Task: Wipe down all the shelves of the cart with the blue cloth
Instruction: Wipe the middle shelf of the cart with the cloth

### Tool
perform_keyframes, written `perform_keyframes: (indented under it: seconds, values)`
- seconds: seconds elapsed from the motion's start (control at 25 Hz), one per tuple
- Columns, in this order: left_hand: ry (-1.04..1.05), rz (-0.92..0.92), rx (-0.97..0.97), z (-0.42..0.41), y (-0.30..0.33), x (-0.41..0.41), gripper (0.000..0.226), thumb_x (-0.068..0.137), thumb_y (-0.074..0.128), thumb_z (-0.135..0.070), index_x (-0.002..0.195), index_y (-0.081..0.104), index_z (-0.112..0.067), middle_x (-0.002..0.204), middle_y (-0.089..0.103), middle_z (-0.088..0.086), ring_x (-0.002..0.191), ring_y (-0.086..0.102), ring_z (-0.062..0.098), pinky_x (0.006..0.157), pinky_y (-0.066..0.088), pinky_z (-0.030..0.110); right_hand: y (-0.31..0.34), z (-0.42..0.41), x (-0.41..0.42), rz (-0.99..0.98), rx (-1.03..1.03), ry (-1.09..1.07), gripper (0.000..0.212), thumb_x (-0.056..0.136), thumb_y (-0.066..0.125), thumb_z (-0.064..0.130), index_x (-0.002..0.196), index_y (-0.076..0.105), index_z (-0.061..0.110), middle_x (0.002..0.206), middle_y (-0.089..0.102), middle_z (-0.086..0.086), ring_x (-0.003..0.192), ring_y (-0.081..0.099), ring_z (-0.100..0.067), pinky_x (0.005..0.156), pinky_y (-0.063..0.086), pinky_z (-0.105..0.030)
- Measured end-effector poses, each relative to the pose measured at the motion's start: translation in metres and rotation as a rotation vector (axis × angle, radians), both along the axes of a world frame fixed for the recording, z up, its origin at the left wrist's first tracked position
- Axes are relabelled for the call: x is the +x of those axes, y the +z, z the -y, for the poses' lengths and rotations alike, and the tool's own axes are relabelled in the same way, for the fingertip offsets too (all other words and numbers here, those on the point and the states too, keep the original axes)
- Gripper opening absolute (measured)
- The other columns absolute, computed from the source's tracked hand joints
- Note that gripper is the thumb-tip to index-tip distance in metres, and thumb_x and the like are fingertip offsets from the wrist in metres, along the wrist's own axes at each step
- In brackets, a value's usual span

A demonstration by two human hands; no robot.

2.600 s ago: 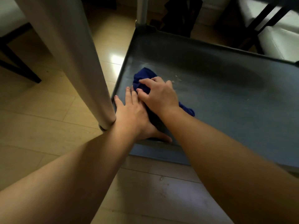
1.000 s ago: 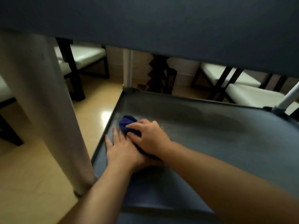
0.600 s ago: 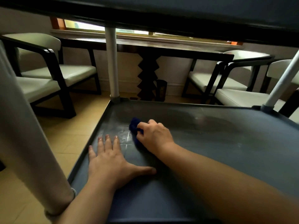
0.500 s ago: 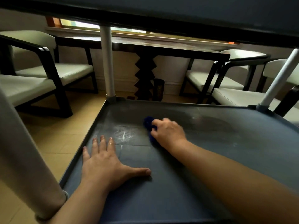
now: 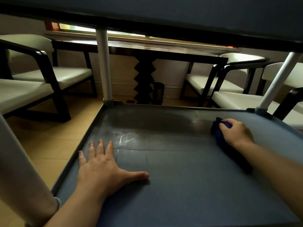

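I look in at a dark grey cart shelf (image 5: 172, 161) from low down, with another shelf (image 5: 164, 12) close overhead. My right hand (image 5: 236, 133) presses the bunched blue cloth (image 5: 218, 131) onto the shelf near its far right corner. Most of the cloth is hidden under the hand. My left hand (image 5: 101, 167) lies flat on the shelf at the near left, fingers spread, holding nothing. Pale scuff marks (image 5: 126, 138) show on the shelf ahead of the left hand.
Grey cart posts stand at the far left corner (image 5: 105, 66), the far right corner (image 5: 277, 82) and the near left (image 5: 21, 169). Beyond the cart are cream-cushioned dark chairs (image 5: 49, 79) on both sides, a dark table with a zigzag pedestal (image 5: 144, 79), and tan floor (image 5: 49, 138).
My right hand has slid the cloth across the shelf from the left side to the far right. My left hand came off the cloth and now rests flat on the shelf.
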State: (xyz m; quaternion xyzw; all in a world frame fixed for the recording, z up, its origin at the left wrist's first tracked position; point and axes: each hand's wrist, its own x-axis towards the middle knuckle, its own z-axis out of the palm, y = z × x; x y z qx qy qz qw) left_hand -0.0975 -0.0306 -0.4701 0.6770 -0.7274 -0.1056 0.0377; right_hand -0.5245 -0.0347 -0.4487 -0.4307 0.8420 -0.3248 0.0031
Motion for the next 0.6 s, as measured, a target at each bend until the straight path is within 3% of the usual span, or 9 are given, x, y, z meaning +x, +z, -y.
perform_keyframes:
  seconds: [0.12, 0.24, 0.32, 0.44, 0.52, 0.6]
  values:
    - [-0.015, -0.004, -0.002, 0.0, -0.001, -0.002, 0.183, 0.014, 0.013, -0.12, 0.165, -0.006, -0.019, 0.175, -0.011, 0.008, 0.159, -0.019, 0.027, 0.128, -0.008, 0.058, 0.016, 0.027, 0.052, 0.11, -0.257, 0.128, 0.024, 0.093, 0.064, 0.036, 0.112, 0.073, 0.025, 0.114, 0.072, -0.01, 0.102, 0.064, -0.033, 0.084, 0.048, -0.034]
    - [-0.007, -0.014, -0.009, -0.002, -0.004, -0.001, 0.184, 0.014, 0.015, -0.12, 0.165, -0.008, -0.018, 0.175, -0.011, 0.009, 0.159, -0.019, 0.029, 0.128, -0.009, 0.057, 0.029, 0.06, 0.136, 0.08, -0.357, 0.368, 0.024, 0.093, 0.065, 0.033, 0.113, 0.074, 0.023, 0.112, 0.073, -0.011, 0.102, 0.066, -0.029, 0.089, 0.053, -0.039]
    - [-0.004, -0.028, -0.016, -0.001, -0.006, 0.0, 0.183, 0.013, 0.017, -0.12, 0.165, -0.004, -0.021, 0.175, -0.009, 0.01, 0.159, -0.018, 0.031, 0.128, -0.009, 0.058, 0.029, 0.08, 0.193, -0.004, -0.265, 0.532, 0.029, 0.09, 0.064, 0.042, 0.115, 0.073, 0.029, 0.115, 0.068, -0.011, 0.105, 0.064, -0.03, 0.091, 0.051, -0.039]
    - [-0.006, -0.017, 0.019, 0.004, -0.006, 0.001, 0.179, 0.013, 0.018, -0.12, 0.165, -0.006, -0.029, 0.174, -0.013, 0.01, 0.158, -0.019, 0.033, 0.127, -0.009, 0.06, 0.01, 0.104, 0.269, -0.157, 0.114, 0.715, 0.044, 0.086, 0.051, 0.061, 0.126, 0.062, 0.043, 0.132, 0.055, -0.004, 0.117, 0.052, -0.033, 0.098, 0.044, -0.052]
    - [-0.004, 0.012, 0.051, 0.007, -0.006, 0.001, 0.179, 0.011, 0.017, -0.12, 0.163, -0.01, -0.031, 0.173, -0.018, 0.009, 0.157, -0.021, 0.034, 0.127, -0.01, 0.061, -0.005, 0.113, 0.294, -0.391, 0.246, 0.742, 0.046, 0.092, 0.045, 0.056, 0.135, 0.051, 0.042, 0.137, 0.051, -0.007, 0.119, 0.045, -0.04, 0.093, 0.041, -0.059]
    - [0.001, 0.021, 0.047, 0.008, -0.007, -0.001, 0.18, 0.01, 0.017, -0.12, 0.163, -0.012, -0.031, 0.173, -0.019, 0.009, 0.157, -0.022, 0.034, 0.126, -0.011, 0.061, -0.01, 0.121, 0.289, -0.49, 0.236, 0.743, 0.042, 0.096, 0.043, 0.051, 0.134, 0.052, 0.035, 0.133, 0.052, -0.011, 0.116, 0.046, -0.041, 0.085, 0.044, -0.055]
